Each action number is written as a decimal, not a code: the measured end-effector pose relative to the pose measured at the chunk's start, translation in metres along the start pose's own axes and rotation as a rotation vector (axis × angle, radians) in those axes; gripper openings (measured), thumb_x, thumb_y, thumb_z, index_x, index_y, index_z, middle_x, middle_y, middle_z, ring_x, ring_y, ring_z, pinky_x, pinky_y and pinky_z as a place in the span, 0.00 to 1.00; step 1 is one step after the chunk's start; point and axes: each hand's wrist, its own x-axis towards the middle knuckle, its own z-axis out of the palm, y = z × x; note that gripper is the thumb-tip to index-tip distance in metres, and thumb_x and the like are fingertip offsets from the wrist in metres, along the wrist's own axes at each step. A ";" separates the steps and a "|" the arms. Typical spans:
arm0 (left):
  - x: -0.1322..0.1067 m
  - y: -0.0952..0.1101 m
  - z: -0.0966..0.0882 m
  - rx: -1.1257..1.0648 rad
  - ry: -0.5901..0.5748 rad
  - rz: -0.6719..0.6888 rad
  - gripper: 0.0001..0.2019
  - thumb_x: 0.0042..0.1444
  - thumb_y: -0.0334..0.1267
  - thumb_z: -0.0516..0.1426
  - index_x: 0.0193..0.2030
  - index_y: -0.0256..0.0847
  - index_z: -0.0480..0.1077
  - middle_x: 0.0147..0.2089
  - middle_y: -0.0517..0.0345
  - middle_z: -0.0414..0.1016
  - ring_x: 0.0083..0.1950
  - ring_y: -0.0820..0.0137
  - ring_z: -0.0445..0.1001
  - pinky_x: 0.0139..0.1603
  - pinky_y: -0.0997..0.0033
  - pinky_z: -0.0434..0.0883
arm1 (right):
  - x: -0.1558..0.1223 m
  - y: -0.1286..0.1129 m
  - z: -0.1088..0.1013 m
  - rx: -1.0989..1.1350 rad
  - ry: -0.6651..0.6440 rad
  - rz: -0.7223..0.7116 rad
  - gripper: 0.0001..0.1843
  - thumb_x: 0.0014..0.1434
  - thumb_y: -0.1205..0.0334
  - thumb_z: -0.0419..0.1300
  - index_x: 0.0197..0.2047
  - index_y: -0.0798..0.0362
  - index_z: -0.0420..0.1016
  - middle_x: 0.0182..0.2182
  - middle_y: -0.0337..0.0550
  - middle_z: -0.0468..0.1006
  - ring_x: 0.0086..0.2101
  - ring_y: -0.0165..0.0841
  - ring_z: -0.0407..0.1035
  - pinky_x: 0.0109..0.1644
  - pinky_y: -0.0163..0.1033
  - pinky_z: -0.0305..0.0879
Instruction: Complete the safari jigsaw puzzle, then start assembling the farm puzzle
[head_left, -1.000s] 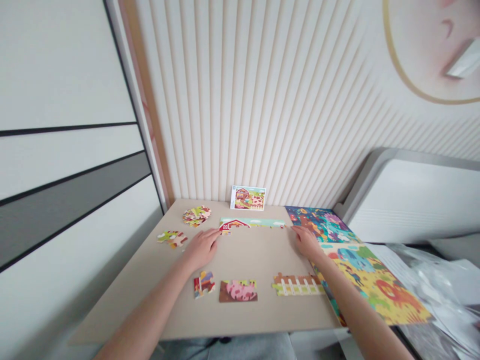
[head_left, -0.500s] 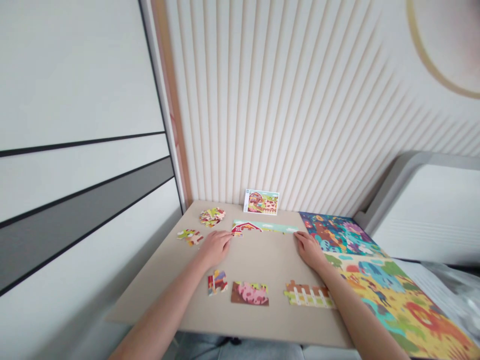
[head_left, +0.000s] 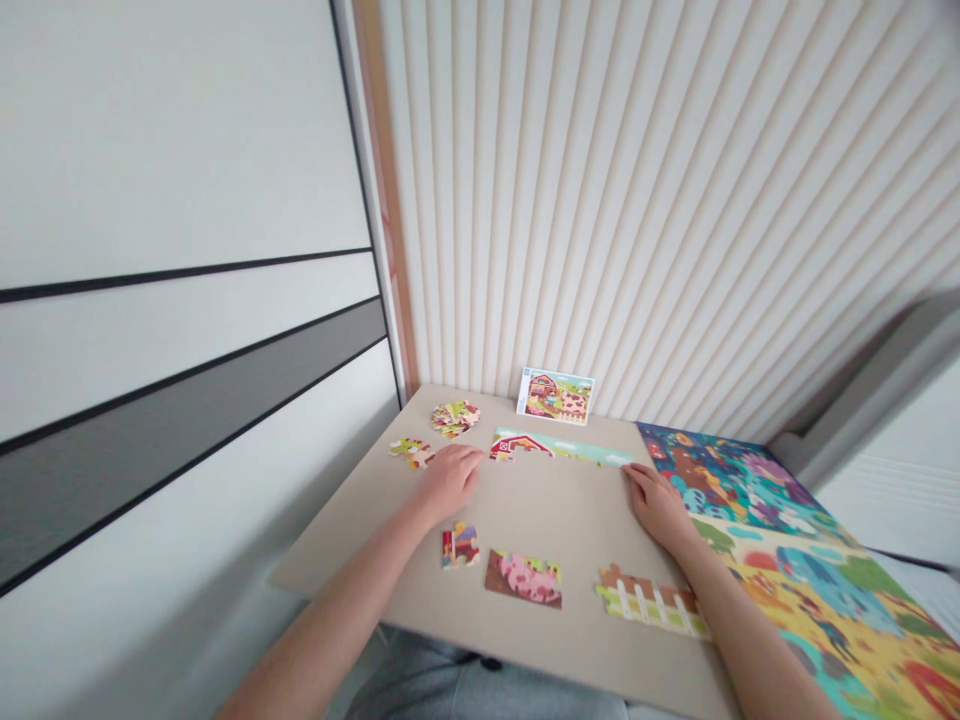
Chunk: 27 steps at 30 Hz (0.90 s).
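A joined strip of jigsaw pieces (head_left: 577, 449) with a red barn roof and sky lies across the far half of the table. Just off its left end is my left hand (head_left: 448, 482), fingers stretched toward it with nothing visible in them. At the strip's right end rest the fingertips of my right hand (head_left: 658, 503), lying flat on the table. Closer to me are a small joined block (head_left: 459, 547), a pig section (head_left: 523, 578) and a white fence section (head_left: 651, 601). Several loose pieces (head_left: 410, 452) lie beyond my left wrist.
A heap of jigsaw pieces (head_left: 454, 418) sits at the far left of the table (head_left: 555, 510). A farm picture card (head_left: 556, 396) leans against the ribbed wall. Two finished puzzles, one dark blue (head_left: 727, 478) and one yellow (head_left: 840, 600), lie along the right side.
The camera view has turned, so the table appears shifted right and tilted. My left hand has drawn slightly away from the strip's left end. My right hand stays at its right end.
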 end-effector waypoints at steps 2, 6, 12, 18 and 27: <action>-0.011 0.021 -0.015 0.027 -0.065 0.059 0.12 0.63 0.28 0.52 0.49 0.41 0.74 0.49 0.51 0.77 0.52 0.62 0.73 0.59 0.57 0.67 | 0.000 0.002 0.001 -0.004 -0.002 -0.007 0.23 0.67 0.61 0.47 0.58 0.50 0.75 0.57 0.49 0.74 0.54 0.43 0.71 0.60 0.49 0.67; -0.046 0.073 -0.040 0.008 -0.229 0.205 0.07 0.66 0.33 0.53 0.44 0.41 0.73 0.45 0.54 0.77 0.49 0.65 0.73 0.58 0.59 0.67 | 0.001 0.004 0.003 -0.015 -0.007 -0.019 0.22 0.66 0.61 0.47 0.57 0.50 0.76 0.57 0.49 0.74 0.54 0.43 0.71 0.60 0.50 0.67; -0.089 0.099 -0.044 0.046 -0.204 0.144 0.11 0.67 0.31 0.52 0.53 0.43 0.70 0.50 0.53 0.75 0.54 0.64 0.71 0.62 0.58 0.64 | 0.000 0.006 0.004 -0.022 -0.013 -0.017 0.23 0.67 0.60 0.47 0.59 0.50 0.75 0.58 0.49 0.74 0.54 0.45 0.71 0.59 0.50 0.68; -0.095 0.059 -0.037 0.087 -0.157 -0.052 0.15 0.63 0.39 0.59 0.57 0.46 0.69 0.55 0.52 0.74 0.59 0.59 0.69 0.63 0.55 0.65 | 0.000 0.005 0.006 -0.020 -0.007 -0.009 0.23 0.67 0.60 0.47 0.60 0.51 0.74 0.58 0.50 0.73 0.55 0.45 0.70 0.60 0.51 0.66; -0.075 0.046 -0.027 0.006 -0.212 0.060 0.18 0.64 0.36 0.59 0.60 0.47 0.67 0.57 0.53 0.72 0.59 0.63 0.71 0.63 0.61 0.66 | -0.001 0.000 0.003 0.006 -0.018 0.008 0.23 0.65 0.62 0.49 0.60 0.49 0.74 0.59 0.50 0.73 0.55 0.45 0.69 0.59 0.52 0.66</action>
